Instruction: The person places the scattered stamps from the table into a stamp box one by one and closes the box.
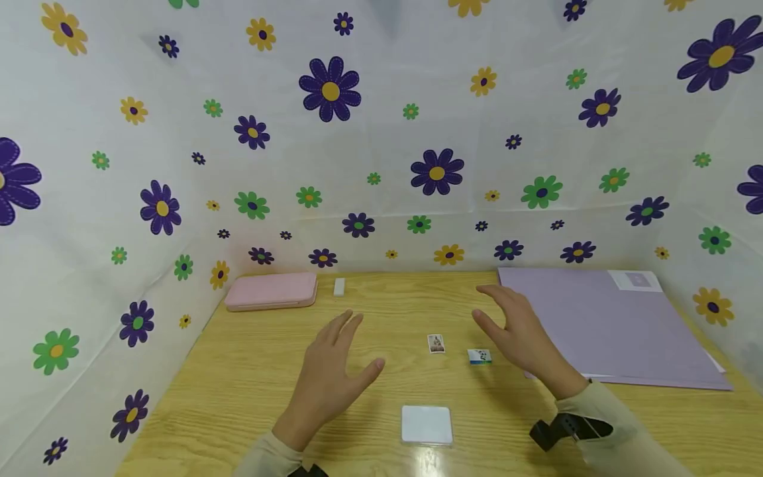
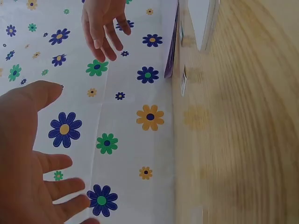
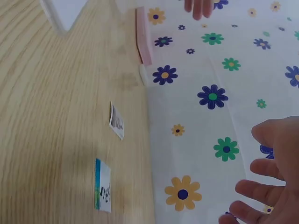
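Note:
Both hands hover above a wooden table with nothing in them. The left hand [image 1: 328, 377] is raised left of a white rectangular case [image 1: 426, 424], its fingers spread and thumb apart. On the other side, the right hand [image 1: 521, 334] hangs over the table near two small stamp-like pieces of paper, palm turned inward. One piece, a stamp with a greyish picture [image 1: 436, 343], lies between the hands. The other, a stamp with a blue-green edge [image 1: 479, 357], lies just below the right fingers. Neither hand touches anything in the wrist views.
A pink case [image 1: 271, 291] lies at the back left, with a white eraser-like block [image 1: 339, 287] beside it. A large purple folder [image 1: 602, 331] with a white label covers the right side. A flower-patterned cloth [image 1: 369, 132] hangs around the table [image 1: 250, 371].

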### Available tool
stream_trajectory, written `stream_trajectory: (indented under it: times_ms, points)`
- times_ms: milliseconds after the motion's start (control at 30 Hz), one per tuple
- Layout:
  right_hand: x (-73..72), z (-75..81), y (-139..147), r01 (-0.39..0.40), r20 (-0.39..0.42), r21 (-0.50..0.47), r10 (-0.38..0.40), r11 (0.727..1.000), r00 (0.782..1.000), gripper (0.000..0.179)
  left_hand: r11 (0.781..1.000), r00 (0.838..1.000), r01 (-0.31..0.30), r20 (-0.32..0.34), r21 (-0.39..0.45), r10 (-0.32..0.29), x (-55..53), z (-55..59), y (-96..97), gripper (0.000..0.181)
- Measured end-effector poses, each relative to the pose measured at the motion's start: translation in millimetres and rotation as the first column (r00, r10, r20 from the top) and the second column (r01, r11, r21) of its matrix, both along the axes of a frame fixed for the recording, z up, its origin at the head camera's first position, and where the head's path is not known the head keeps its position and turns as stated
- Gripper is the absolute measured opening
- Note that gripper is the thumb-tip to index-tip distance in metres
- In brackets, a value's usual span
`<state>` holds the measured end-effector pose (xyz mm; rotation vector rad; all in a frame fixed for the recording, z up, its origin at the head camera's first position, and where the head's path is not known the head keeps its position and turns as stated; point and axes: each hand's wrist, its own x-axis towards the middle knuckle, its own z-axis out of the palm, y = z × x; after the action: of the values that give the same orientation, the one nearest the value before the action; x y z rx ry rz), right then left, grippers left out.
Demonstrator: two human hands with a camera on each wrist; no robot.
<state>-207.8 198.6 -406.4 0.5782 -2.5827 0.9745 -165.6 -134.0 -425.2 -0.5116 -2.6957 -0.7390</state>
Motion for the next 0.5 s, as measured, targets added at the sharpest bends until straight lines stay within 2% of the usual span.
stream_trajectory:
  times_ms: [133,233,367,500]
  points:
    - [-5.4,1.9,-4,-0.026,0.071,-0.056,0.029,0.998,0.997,0.044,0.993,0.993,0.073,0.082,0.091,-0.081,2.7,-0.1,2.8,0.076]
    - [-11.3,1.3,-7,-0.030,0.133,-0.087,0.042,0.996,0.990,0.043,0.981,0.976,0.113,0.169,0.155,-0.139,3.8,-1.8,3.6,0.076]
    - [-20.7,-2.1,-11,-0.039,0.193,-0.122,0.062,0.992,0.979,0.039,0.955,0.933,0.157,0.280,0.250,-0.226,3.1,-4.4,3.9,0.074]
    - [-28.9,-4.8,-16,-0.051,0.233,-0.142,0.083,0.989,0.969,0.035,0.925,0.884,0.193,0.350,0.327,-0.308,0.8,-9.4,4.0,0.067]
